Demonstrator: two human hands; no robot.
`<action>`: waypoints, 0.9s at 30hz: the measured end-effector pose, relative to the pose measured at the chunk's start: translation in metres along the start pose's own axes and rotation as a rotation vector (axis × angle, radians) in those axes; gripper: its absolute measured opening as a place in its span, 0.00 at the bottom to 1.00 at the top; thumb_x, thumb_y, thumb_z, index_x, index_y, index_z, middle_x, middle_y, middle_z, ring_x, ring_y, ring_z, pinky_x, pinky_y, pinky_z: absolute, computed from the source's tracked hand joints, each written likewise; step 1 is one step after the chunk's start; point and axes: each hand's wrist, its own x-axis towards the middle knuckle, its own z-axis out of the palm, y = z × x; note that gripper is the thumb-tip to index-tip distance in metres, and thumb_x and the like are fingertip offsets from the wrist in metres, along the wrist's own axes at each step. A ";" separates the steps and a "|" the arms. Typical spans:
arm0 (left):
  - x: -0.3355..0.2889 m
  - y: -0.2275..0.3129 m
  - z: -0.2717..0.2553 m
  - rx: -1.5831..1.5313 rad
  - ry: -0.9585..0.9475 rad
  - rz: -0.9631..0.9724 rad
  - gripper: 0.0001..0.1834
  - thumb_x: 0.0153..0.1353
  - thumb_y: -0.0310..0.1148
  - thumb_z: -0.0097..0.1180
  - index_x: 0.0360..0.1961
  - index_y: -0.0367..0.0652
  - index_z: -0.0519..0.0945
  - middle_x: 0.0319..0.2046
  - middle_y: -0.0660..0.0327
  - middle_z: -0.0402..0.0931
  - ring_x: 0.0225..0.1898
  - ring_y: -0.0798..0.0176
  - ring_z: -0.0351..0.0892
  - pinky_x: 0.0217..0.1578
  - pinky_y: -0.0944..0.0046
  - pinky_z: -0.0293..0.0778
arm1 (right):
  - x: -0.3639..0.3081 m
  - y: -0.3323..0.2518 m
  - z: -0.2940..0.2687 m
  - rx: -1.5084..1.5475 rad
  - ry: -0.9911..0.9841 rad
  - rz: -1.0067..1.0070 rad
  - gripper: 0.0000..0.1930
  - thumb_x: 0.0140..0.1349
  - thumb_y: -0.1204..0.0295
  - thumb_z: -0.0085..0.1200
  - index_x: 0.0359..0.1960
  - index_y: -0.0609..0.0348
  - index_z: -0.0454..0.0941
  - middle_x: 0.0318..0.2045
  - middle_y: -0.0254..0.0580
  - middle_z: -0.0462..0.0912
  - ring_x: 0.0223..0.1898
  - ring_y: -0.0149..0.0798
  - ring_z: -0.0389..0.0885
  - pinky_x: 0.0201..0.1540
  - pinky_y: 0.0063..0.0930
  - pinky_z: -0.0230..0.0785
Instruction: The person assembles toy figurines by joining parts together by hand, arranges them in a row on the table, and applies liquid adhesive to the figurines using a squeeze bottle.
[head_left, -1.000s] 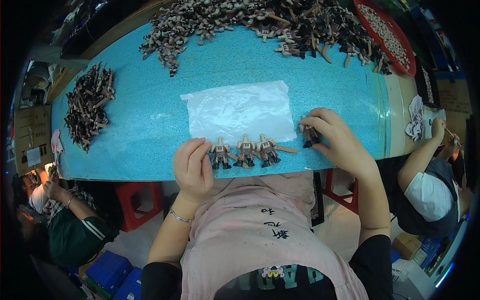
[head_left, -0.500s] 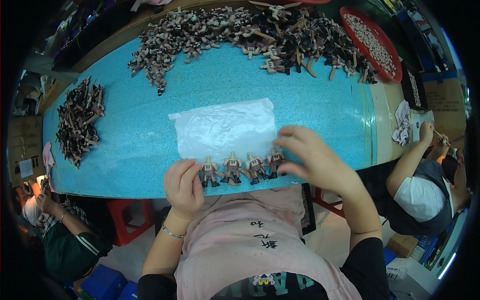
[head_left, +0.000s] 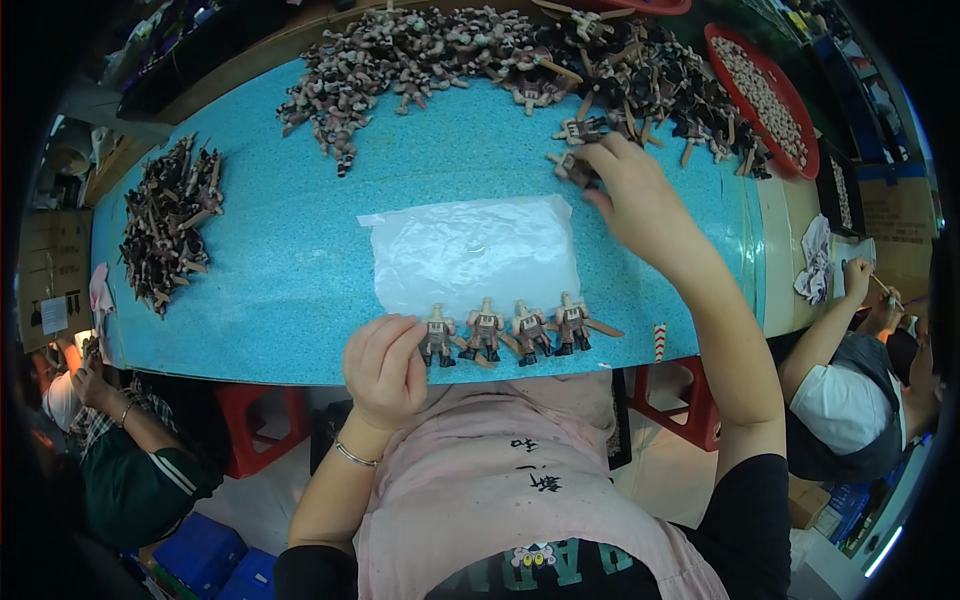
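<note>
My right hand (head_left: 635, 195) is closed on a small toy figure (head_left: 575, 170) at the front of the big pile, its pale upper part poking out past the fingertips. Four headless-looking figures would be too exact, so: several brown and cream toy figures (head_left: 485, 330) stand in a row along the near table edge, just below a white plastic sheet (head_left: 475, 255). Beside the row's left end, my left hand (head_left: 385, 370) has its fingers bent and pressed together. Its fingertips are by the leftmost figure (head_left: 438, 337); whatever they may hold is hidden.
A large heap of figures (head_left: 420, 60) spreads along the far side of the blue table (head_left: 280, 250). Another pile (head_left: 170, 225) lies at the left. A red tray (head_left: 720, 45) of small pale pieces sits at the far right. Co-workers sit at both sides.
My right hand has gone from the row's right end to the far pile and closed on a figure there. My left hand stays beside the row.
</note>
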 end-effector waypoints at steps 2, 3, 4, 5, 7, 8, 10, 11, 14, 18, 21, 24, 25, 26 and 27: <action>-0.001 0.000 -0.001 0.007 -0.005 0.009 0.14 0.45 0.21 0.55 0.36 0.39 0.81 0.38 0.57 0.78 0.39 0.52 0.78 0.40 0.57 0.73 | -0.009 -0.016 -0.011 0.080 -0.183 0.169 0.24 0.48 0.82 0.61 0.49 0.61 0.72 0.44 0.48 0.73 0.48 0.53 0.73 0.48 0.42 0.67; -0.001 -0.001 -0.002 0.005 -0.005 0.019 0.14 0.45 0.21 0.55 0.36 0.39 0.81 0.38 0.57 0.78 0.39 0.52 0.78 0.40 0.57 0.73 | -0.010 -0.016 -0.014 0.079 -0.186 0.176 0.24 0.48 0.82 0.61 0.49 0.61 0.72 0.44 0.48 0.73 0.48 0.53 0.73 0.48 0.42 0.67; -0.001 -0.001 -0.002 0.005 -0.004 0.028 0.14 0.44 0.21 0.55 0.36 0.39 0.81 0.38 0.57 0.78 0.39 0.52 0.78 0.40 0.57 0.73 | -0.012 -0.016 -0.016 0.033 -0.195 0.131 0.25 0.47 0.82 0.62 0.50 0.61 0.71 0.45 0.48 0.73 0.49 0.53 0.72 0.49 0.42 0.67; -0.002 -0.001 -0.001 0.003 -0.007 0.027 0.14 0.44 0.21 0.55 0.36 0.39 0.81 0.38 0.57 0.78 0.39 0.52 0.78 0.40 0.57 0.73 | -0.013 -0.016 -0.017 -0.012 -0.203 0.085 0.26 0.47 0.83 0.62 0.51 0.61 0.71 0.46 0.48 0.73 0.50 0.52 0.72 0.50 0.41 0.67; -0.001 -0.002 0.000 -0.001 -0.004 0.033 0.14 0.45 0.20 0.55 0.36 0.39 0.81 0.38 0.57 0.79 0.39 0.52 0.79 0.40 0.57 0.73 | -0.011 -0.010 -0.010 -0.031 -0.090 -0.058 0.25 0.47 0.82 0.62 0.50 0.60 0.72 0.46 0.48 0.73 0.50 0.51 0.72 0.51 0.40 0.67; -0.001 -0.001 0.000 0.000 -0.006 0.033 0.14 0.45 0.20 0.55 0.36 0.39 0.81 0.38 0.57 0.79 0.39 0.52 0.79 0.40 0.57 0.73 | -0.009 -0.006 -0.005 -0.049 0.023 -0.206 0.24 0.48 0.82 0.61 0.49 0.60 0.73 0.45 0.48 0.73 0.51 0.50 0.72 0.51 0.40 0.66; 0.001 0.000 0.001 0.001 0.002 0.031 0.14 0.45 0.21 0.55 0.36 0.39 0.81 0.38 0.57 0.79 0.39 0.52 0.78 0.40 0.57 0.73 | -0.004 0.004 0.002 -0.003 -0.038 -0.223 0.25 0.47 0.83 0.61 0.50 0.59 0.73 0.46 0.47 0.73 0.51 0.49 0.73 0.51 0.39 0.67; 0.001 0.000 0.002 0.002 0.001 0.031 0.14 0.45 0.21 0.55 0.36 0.39 0.81 0.38 0.57 0.79 0.39 0.52 0.78 0.40 0.57 0.73 | -0.003 0.006 0.003 0.041 -0.100 -0.240 0.25 0.46 0.84 0.61 0.50 0.59 0.73 0.46 0.47 0.73 0.51 0.49 0.73 0.51 0.38 0.67; -0.002 0.000 0.001 0.000 0.018 0.029 0.14 0.45 0.21 0.55 0.36 0.39 0.81 0.38 0.56 0.79 0.39 0.52 0.78 0.40 0.57 0.74 | -0.001 0.002 -0.006 0.151 -0.230 -0.071 0.27 0.44 0.85 0.63 0.49 0.60 0.72 0.49 0.44 0.71 0.50 0.51 0.73 0.52 0.38 0.69; -0.004 -0.002 0.000 -0.012 0.039 0.040 0.13 0.46 0.21 0.55 0.36 0.39 0.81 0.38 0.56 0.78 0.39 0.52 0.78 0.40 0.57 0.74 | -0.024 -0.005 -0.029 0.252 -0.321 -0.023 0.28 0.42 0.85 0.65 0.50 0.60 0.72 0.48 0.44 0.71 0.47 0.50 0.74 0.50 0.36 0.71; -0.004 -0.001 -0.001 -0.013 0.041 0.044 0.13 0.46 0.21 0.54 0.35 0.39 0.81 0.38 0.56 0.78 0.39 0.52 0.78 0.40 0.57 0.74 | -0.061 -0.015 -0.042 0.432 -0.356 0.022 0.29 0.42 0.84 0.66 0.50 0.60 0.72 0.46 0.44 0.71 0.46 0.48 0.75 0.48 0.36 0.71; -0.005 -0.002 -0.001 -0.015 0.032 0.053 0.12 0.47 0.21 0.54 0.35 0.39 0.81 0.38 0.56 0.78 0.39 0.52 0.78 0.40 0.57 0.74 | -0.087 -0.026 -0.045 0.431 -0.451 0.063 0.29 0.43 0.81 0.67 0.50 0.59 0.72 0.46 0.45 0.70 0.46 0.48 0.75 0.46 0.35 0.71; -0.005 -0.002 0.000 -0.006 0.030 0.057 0.12 0.47 0.22 0.54 0.35 0.39 0.81 0.38 0.56 0.78 0.39 0.52 0.78 0.40 0.57 0.73 | -0.091 -0.029 -0.042 0.431 -0.450 0.071 0.29 0.43 0.81 0.67 0.50 0.59 0.72 0.46 0.45 0.70 0.46 0.48 0.75 0.46 0.35 0.71; -0.004 -0.002 0.000 -0.011 0.028 0.059 0.12 0.47 0.22 0.54 0.35 0.39 0.81 0.38 0.56 0.78 0.39 0.52 0.78 0.40 0.57 0.73 | -0.094 -0.033 -0.038 0.401 -0.447 0.060 0.29 0.43 0.81 0.67 0.51 0.59 0.72 0.46 0.46 0.70 0.46 0.49 0.75 0.46 0.36 0.71; -0.002 -0.002 0.000 -0.008 0.022 0.052 0.12 0.47 0.22 0.54 0.35 0.39 0.81 0.38 0.56 0.78 0.39 0.52 0.78 0.40 0.57 0.73 | -0.095 -0.035 -0.036 0.370 -0.442 0.044 0.29 0.43 0.81 0.67 0.51 0.59 0.72 0.47 0.46 0.70 0.46 0.50 0.75 0.46 0.37 0.71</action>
